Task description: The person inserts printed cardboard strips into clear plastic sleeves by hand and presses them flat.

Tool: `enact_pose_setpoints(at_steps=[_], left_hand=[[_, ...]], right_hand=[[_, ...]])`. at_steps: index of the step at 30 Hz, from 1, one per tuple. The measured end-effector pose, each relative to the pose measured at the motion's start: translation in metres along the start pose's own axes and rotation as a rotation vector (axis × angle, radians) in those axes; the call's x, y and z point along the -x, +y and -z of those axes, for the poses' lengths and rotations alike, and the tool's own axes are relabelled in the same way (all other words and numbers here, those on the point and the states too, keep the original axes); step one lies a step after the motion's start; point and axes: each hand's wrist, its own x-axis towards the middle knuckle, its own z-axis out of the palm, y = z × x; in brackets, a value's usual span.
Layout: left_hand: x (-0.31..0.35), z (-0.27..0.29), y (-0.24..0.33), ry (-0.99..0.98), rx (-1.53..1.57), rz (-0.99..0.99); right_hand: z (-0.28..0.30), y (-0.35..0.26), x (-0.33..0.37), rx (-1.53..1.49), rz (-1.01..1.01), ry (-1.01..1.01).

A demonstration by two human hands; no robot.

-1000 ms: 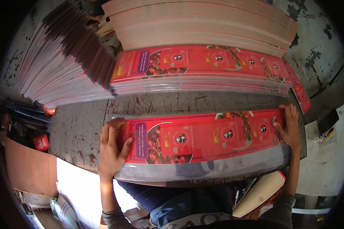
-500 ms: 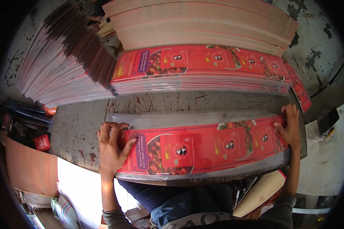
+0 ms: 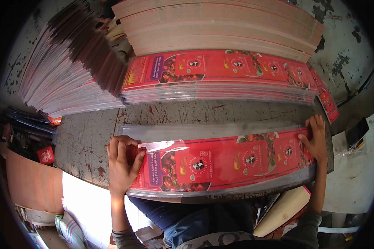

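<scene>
Red printed strip point(image 3: 220, 166) lies on the person's side of the sleeved stack point(image 3: 220, 68), across the tabletop point(image 3: 174, 112), clear plastic point(image 3: 187, 132) showing along both long edges. Cannot tell whether strip is inside the plastic or on it.

Left hand point(image 3: 124, 166): fingers curled around the strip end below the sleeved stack's left end, thumb flat on the printed face; holding it. Right hand point(image 3: 318, 143): at the other end, fingers fairly spread, thumb on the face; pinching or merely resting, cannot tell.

Left of the sleeved stack, a tall leaning pile point(image 3: 66, 74) of sheets; behind it, brown board edges point(image 3: 216, 29) stacked high.

Risks, my reading: strip sits askew on the plastic, right end closer to the sleeved stack; uneven pull could worsen that. Bright glare near the left hand may mean a bow; pushing the ends inward could crease it. Slick film could slide off the near edge. The leaning pile might slump if knocked.
</scene>
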Motion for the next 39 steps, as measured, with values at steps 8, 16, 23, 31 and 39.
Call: enact_pose_setpoints(at_steps=[8, 16, 23, 31, 39], left_hand=[[0.0003, -0.0005, -0.0006, 0.000, 0.002, -0.022], [0.0000, 0.0008, 0.0013, -0.012, 0.006, 0.003], [-0.0030, 0.0000, 0.0021, -0.021, 0.023, 0.012], [-0.0045, 0.0007, 0.0035, 0.000, 0.031, 0.018], [-0.0015, 0.0001, -0.0001, -0.021, 0.044, 0.052]], right_hand=[[0.0015, -0.0019, 0.0015, -0.010, -0.016, -0.001], [0.0011, -0.0013, 0.0010, -0.049, 0.021, 0.062], [0.0034, -0.0030, 0.0004, -0.075, -0.024, 0.064], [-0.0014, 0.0005, -0.0011, -0.165, 0.005, 0.107], [-0.0009, -0.0036, 0.0004, -0.223, -0.085, 0.073]])
